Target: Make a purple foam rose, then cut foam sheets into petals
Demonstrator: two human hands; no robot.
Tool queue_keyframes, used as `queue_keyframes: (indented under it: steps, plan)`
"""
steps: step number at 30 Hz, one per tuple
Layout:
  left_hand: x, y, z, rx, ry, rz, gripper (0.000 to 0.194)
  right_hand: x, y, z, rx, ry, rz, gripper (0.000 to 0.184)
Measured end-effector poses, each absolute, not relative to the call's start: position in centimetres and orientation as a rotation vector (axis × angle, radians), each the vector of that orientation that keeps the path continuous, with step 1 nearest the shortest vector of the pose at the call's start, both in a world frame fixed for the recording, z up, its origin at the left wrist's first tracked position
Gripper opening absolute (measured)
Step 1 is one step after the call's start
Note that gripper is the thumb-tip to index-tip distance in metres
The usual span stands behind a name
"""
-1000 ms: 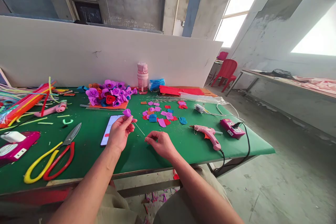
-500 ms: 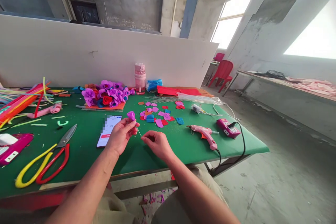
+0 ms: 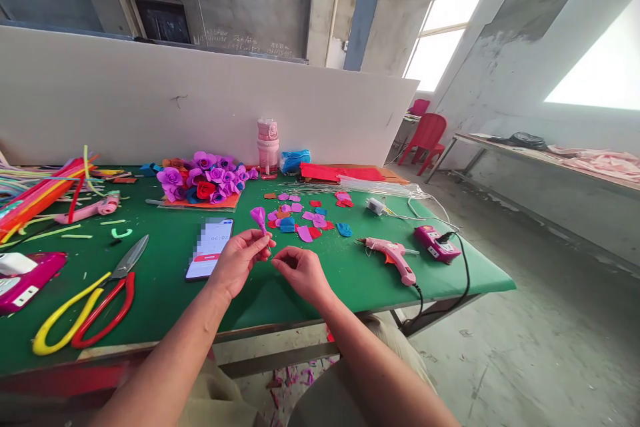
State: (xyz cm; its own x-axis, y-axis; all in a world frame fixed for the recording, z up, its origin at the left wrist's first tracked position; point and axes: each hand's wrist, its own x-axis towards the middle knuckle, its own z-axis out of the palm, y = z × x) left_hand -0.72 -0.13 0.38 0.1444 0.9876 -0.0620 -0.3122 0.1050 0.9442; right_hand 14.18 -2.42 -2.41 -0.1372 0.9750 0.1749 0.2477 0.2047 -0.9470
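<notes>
A purple paper flower bud on a thin wire stem points upward from my left hand, whose thumb and fingers pinch it at its base. Close by on the right, my right hand pinches the lower part of the wire stem. Only a short bit of wire shows between the two hands. Behind them lie loose paper petals in purple, red and blue. A phone with a timer on its screen rests left of my left hand.
A pink glue gun lies to the right, its cord near a magenta power strip. Large scissors lie at the left. Finished paper flowers, a pink bottle and red paper line the back.
My left hand has slid down from the bud along the stem, so more of the bud shows. The hands have come closer together, and the view has shifted slightly.
</notes>
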Motion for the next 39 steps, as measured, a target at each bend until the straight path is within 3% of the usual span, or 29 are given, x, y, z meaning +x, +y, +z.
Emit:
queue_keyframes:
  steps: [8,16,23,28,39]
  plan:
    - [-0.1,-0.5,0.2,1.060,0.948,1.190,0.029,14.3,-2.1,-2.9,-1.191,-1.572,1.010,0.018]
    - [-0.7,0.3,0.1,0.946,1.023,1.427,0.031,14.4,-2.3,-2.5,-1.238,-1.588,1.007,0.016]
    - [-0.8,0.4,0.1,0.897,1.049,1.445,0.034,14.2,-2.6,-2.2,-1.215,-1.660,0.943,0.032]
    - [-0.4,0.1,-0.4,0.943,1.010,1.406,0.031,14.2,-2.5,-2.6,-1.221,-1.742,0.848,0.012]
    - [1.3,-0.4,-1.3,0.908,0.934,1.415,0.031,14.3,-3.8,-1.7,-1.130,-1.903,0.892,0.016]
